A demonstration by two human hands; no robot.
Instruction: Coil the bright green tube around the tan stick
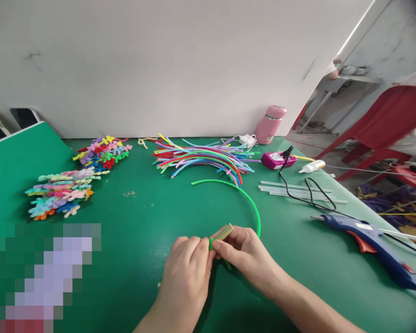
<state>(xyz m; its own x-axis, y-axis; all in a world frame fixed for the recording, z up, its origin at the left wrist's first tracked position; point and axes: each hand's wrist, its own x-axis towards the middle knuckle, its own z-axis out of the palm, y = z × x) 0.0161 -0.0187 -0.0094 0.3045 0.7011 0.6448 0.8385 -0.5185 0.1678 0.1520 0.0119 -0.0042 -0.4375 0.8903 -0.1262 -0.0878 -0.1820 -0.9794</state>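
Note:
My left hand [187, 268] and my right hand [246, 254] meet at the near middle of the green table [142, 217]. Both are closed in a pinch. Between them is the end of a long green pipe cleaner [244, 196], wound around a small flat metal clip [223, 232]. My right hand grips the clip, my left hand pinches the green end. The rest of the pipe cleaner arcs away over the table toward the back.
A pile of coloured pipe cleaners [204, 159] lies at the back middle. Finished colourful flower shapes [60, 192] and another heap [102, 151] sit left. A blue glue gun [370, 243], glue sticks [298, 190], pink box [279, 160], glue bottle [312, 166] and pink flask [270, 124] are on the right.

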